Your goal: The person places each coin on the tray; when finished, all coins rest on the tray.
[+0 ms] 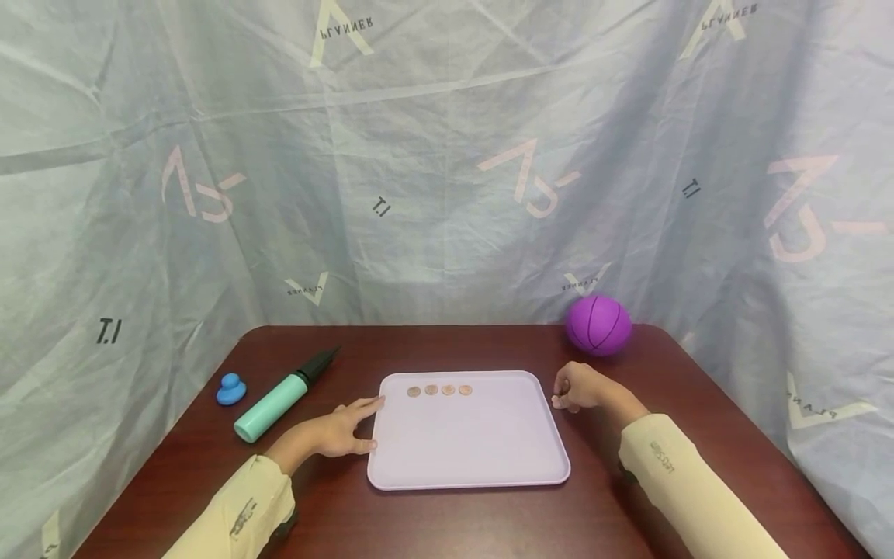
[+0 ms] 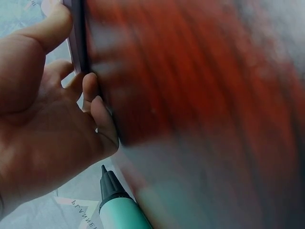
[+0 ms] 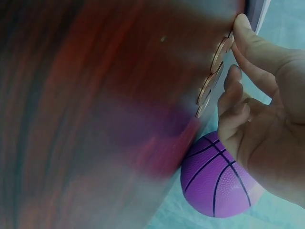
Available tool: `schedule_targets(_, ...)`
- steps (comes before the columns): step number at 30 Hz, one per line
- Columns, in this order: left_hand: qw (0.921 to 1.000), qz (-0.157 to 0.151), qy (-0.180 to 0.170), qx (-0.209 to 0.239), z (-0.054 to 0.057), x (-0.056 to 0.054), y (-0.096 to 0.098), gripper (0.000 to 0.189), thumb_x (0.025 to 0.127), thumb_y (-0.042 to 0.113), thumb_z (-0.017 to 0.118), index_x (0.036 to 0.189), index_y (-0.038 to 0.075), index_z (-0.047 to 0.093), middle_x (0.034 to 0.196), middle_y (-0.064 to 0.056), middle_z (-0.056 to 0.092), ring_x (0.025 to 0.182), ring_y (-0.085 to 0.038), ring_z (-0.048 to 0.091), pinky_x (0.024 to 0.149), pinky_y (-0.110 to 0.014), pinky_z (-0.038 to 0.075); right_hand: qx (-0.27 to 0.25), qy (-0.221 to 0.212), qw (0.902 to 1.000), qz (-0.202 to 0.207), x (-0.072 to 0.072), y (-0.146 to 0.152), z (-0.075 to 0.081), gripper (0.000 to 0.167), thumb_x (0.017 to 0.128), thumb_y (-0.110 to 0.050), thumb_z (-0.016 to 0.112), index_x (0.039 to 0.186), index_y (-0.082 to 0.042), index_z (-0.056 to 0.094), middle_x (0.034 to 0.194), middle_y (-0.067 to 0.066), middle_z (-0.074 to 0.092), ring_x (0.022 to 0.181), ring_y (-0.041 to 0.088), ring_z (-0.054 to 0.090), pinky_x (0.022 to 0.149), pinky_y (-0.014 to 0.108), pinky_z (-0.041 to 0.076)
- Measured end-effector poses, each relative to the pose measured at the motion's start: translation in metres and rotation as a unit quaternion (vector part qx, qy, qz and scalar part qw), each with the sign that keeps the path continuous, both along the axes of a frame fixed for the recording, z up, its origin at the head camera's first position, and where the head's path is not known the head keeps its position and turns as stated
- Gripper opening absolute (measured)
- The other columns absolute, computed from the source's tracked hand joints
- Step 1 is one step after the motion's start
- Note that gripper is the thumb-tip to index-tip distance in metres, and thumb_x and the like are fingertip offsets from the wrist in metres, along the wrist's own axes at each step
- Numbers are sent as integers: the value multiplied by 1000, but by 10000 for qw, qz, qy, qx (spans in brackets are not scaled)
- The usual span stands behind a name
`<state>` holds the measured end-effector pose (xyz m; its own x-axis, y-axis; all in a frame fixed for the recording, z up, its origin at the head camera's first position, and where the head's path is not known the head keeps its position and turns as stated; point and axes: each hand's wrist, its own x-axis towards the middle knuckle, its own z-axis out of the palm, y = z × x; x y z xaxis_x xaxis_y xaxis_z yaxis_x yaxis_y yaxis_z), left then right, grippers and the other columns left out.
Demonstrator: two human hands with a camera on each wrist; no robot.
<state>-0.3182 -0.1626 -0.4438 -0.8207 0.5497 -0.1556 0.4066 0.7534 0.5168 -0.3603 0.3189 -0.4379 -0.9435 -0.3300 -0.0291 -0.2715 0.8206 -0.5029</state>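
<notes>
A row of several copper-coloured coins (image 1: pixel 448 390) lies near the far edge of a pale lilac tray (image 1: pixel 475 442). At the tray's left rim is my left hand (image 1: pixel 342 431), fingers and thumb spread and resting against the edge. My right hand (image 1: pixel 580 386) is low over the table just past the right rim, its fingers bent and the thumb and forefinger pinching at a coin. In the right wrist view, more coins (image 3: pixel 219 55) lie on the table beside those fingertips, some overlapping; the forefinger's tip is hidden behind the thumb.
A purple ball (image 1: pixel 598 324) with black lines sits at the far right, behind my right hand. To the left lie a turquoise hand pump (image 1: pixel 275 404) with a black nozzle and a small blue toy duck (image 1: pixel 230 390). A grey curtain (image 1: pixel 447 155) hangs behind the dark wooden table (image 1: pixel 461 528).
</notes>
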Motion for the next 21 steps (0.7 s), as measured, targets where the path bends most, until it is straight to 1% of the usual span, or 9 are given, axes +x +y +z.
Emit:
schedule_targets(4, 10000, 22, -49, 16, 1, 1, 0, 81, 89, 29, 74, 156, 9, 31, 158, -16, 29, 138, -56, 25, 107, -67, 27, -88, -46, 9999, 73, -1, 4, -2, 23, 80, -9, 82, 79, -5, 59, 61, 1, 62, 53, 15, 60, 56, 31, 48)
schedule_targets(9, 10000, 12, 2, 24, 2, 1, 1, 81, 89, 28, 74, 155, 8, 32, 158, -17, 29, 138, -57, 25, 107, -68, 26, -367, -267, 9989, 137, 0, 5, 0, 22, 79, -6, 82, 89, -3, 62, 72, 3, 66, 57, 17, 61, 56, 33, 51)
schedule_targets(11, 10000, 0, 8, 10, 2, 1, 1, 81, 89, 28, 74, 155, 8, 32, 158, -17, 29, 138, -57, 25, 107, -67, 26, -349, -395, 9985, 160, 1, 5, 2, 22, 77, -5, 82, 91, -3, 64, 73, 4, 66, 58, 17, 61, 55, 33, 52)
schedule_targets(14, 10000, 3, -1, 6, 2, 1, 1, 81, 89, 28, 74, 155, 8, 32, 158, -17, 29, 138, -57, 25, 107, -67, 26, -240, -469, 9983, 256, 2, 5, 4, 20, 75, -2, 80, 90, -3, 67, 73, 3, 66, 59, 16, 62, 55, 32, 53)
schedule_targets(15, 10000, 11, -9, 4, 2, 1, 1, 81, 90, 28, 74, 155, 8, 32, 158, -17, 29, 138, -57, 25, 107, -67, 26, -200, -455, 9983, 301, 2, 5, 5, 19, 75, -2, 79, 90, -3, 67, 72, 2, 66, 59, 15, 62, 55, 31, 53)
schedule_targets(18, 10000, 30, -4, 29, 2, 1, 1, 80, 89, 28, 74, 155, 8, 32, 157, -17, 29, 137, -57, 26, 107, -67, 26, -51, -225, 9987, 456, 2, 4, 6, 11, 79, -4, 77, 87, -4, 69, 69, 0, 66, 58, 13, 62, 54, 30, 53)
schedule_targets(21, 10000, 36, -25, 26, 2, 1, 1, 80, 89, 28, 74, 155, 8, 32, 158, -17, 29, 138, -56, 26, 107, -67, 26, 132, 36, 9989, 450, 2, 3, 6, 7, 83, -8, 76, 82, -7, 70, 63, -2, 65, 56, 12, 61, 54, 29, 51)
